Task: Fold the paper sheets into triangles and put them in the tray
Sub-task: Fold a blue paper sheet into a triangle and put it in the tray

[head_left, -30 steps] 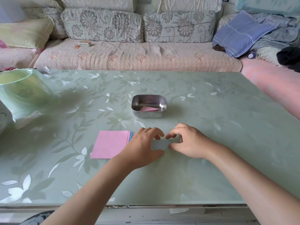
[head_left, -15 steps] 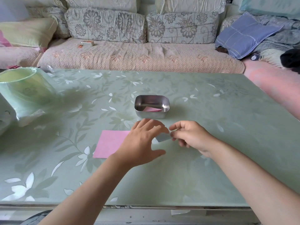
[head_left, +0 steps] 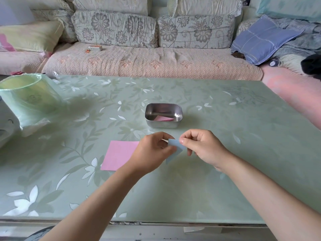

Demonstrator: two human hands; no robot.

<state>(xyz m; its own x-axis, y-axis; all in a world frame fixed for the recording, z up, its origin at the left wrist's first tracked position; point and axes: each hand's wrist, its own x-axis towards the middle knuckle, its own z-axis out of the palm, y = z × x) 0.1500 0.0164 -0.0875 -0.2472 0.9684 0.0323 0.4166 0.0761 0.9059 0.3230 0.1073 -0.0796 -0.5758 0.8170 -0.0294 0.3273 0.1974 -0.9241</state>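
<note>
A small folded blue paper point(head_left: 175, 149) hangs just above the green table, held between both hands. My left hand point(head_left: 152, 152) pinches its left side with curled fingers. My right hand point(head_left: 202, 147) pinches its upper right edge between thumb and forefinger. A flat pink sheet point(head_left: 119, 154) lies on the table to the left, partly hidden under my left wrist. Beyond the hands stands a steel tray point(head_left: 163, 125) with one folded pink triangle point(head_left: 164, 118) inside.
A pale green plastic-wrapped roll point(head_left: 29, 100) and a white object point(head_left: 7, 126) crowd the table's left edge. A sofa with cushions runs behind the glass table point(head_left: 234, 136). The table's front edge is close to my body.
Both hands have lifted the blue paper off the table, where they were pressing it flat, and now pinch it in the air. The view has shifted slightly nearer.
</note>
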